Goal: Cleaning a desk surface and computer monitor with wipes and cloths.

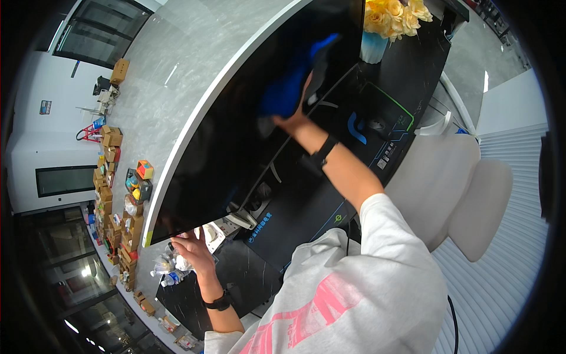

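Observation:
A large monitor with a glossy black screen (221,155) stands before me, tilted across the view. My right hand (295,118) presses a blue cloth (285,90) against the screen; cloth and fingers are partly blurred. On the forearm is a black wristband. My left hand (194,254) is at the screen's near lower corner, its fingers on the edge and partly hidden there. Below the screen, a black desk mat (305,221) with blue lines and printed writing covers part of the desk. A dark mouse (376,124) rests on it.
Plastic bottles (174,278) lie by the left end of the black desk (247,270). Yellow artificial-looking roses (389,20) fill a blue-white vase (372,46) beyond the monitor. To the right stands a grey chair (433,190). Cardboard boxes (112,137) line the far floor.

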Demonstrator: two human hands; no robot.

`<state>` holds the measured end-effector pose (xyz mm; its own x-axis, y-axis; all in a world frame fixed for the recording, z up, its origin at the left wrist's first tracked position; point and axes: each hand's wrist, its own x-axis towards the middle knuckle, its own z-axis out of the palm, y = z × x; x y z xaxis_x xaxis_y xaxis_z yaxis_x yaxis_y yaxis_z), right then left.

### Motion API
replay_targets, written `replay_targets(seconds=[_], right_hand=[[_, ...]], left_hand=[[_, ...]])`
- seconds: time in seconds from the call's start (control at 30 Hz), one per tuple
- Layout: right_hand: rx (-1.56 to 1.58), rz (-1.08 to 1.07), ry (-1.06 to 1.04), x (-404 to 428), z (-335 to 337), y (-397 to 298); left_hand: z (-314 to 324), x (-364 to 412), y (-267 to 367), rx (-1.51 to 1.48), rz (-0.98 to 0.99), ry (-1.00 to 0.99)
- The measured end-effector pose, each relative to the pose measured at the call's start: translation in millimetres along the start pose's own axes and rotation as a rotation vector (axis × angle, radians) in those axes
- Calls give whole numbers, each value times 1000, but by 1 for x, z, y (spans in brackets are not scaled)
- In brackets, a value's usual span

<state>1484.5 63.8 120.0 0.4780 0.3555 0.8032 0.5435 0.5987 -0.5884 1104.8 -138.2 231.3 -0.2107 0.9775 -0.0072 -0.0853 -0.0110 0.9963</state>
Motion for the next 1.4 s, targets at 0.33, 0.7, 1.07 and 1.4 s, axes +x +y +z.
replay_targets(seconds=[0.33, 0.7, 1.07, 1.4], right_hand=[[-761, 641, -326, 25, -99, 204], [-428, 735, -132, -123, -39, 132], [-63, 740, -407, -291, 101, -153], [173, 438, -500, -210, 141, -312]], left_hand=[[-6, 6, -8, -61, -29, 14], [-17, 2, -10, -160, -22, -29], [16, 0, 17, -19, -11, -190], [-17, -6, 13, -41, -159, -118]])
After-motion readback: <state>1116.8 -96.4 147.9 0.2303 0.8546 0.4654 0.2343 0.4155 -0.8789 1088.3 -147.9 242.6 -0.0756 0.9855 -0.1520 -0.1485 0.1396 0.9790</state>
